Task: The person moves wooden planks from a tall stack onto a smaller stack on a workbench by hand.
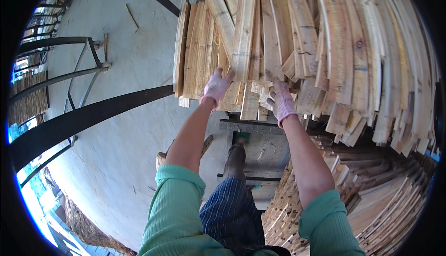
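Your left hand (216, 87) has its fingers curled on the near end of a plank (243, 28) atop the stack (353, 47); right hand (280, 99) rests open on the board ends (260, 88) beside it. Square that plank's end flush with both palms.

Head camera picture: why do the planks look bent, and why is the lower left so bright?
In the head view the fisheye lens bows straight edges, so the stacked planks curve toward the rim; a black ring frames the picture; daylight washes out the lower left edge; the gloved left hand and right hand look sharp, evenly lit.
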`<state>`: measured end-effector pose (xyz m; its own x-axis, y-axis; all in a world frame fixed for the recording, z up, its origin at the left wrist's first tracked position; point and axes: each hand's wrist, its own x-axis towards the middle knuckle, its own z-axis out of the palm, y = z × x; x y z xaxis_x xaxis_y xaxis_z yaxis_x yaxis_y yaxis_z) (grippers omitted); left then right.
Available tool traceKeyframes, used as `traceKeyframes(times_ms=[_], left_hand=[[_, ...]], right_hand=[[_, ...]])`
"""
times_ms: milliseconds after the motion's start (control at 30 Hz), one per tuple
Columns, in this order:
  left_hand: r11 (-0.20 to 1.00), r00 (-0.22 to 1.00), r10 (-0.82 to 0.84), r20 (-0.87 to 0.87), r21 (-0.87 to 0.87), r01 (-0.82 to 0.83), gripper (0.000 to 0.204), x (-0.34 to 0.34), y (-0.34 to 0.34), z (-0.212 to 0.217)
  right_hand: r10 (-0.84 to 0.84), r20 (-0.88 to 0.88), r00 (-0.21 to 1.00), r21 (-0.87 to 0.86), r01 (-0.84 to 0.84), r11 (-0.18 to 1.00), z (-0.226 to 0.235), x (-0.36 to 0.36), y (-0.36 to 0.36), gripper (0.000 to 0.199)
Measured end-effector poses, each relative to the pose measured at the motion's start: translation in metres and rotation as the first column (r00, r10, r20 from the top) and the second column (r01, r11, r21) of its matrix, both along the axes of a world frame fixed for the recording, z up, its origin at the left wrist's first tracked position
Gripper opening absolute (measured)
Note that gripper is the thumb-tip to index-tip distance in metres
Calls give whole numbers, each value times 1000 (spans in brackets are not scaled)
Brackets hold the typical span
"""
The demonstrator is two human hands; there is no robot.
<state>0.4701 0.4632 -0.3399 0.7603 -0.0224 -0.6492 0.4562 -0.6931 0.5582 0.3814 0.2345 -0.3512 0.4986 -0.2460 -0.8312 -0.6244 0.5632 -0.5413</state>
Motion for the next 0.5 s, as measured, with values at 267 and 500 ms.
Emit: traceKeyframes(times_ms=[267,500], left_hand=[[988,963,118,-241,-69,-138,108,42,-29,-22],[992,977,122,-177,-13,-127,111,29,-13,-21]], right_hand=[[-31,-220,975,-285,-34,958,-44,34,12,86],[87,130,988,-467,-16,884,-61,11,38,59]])
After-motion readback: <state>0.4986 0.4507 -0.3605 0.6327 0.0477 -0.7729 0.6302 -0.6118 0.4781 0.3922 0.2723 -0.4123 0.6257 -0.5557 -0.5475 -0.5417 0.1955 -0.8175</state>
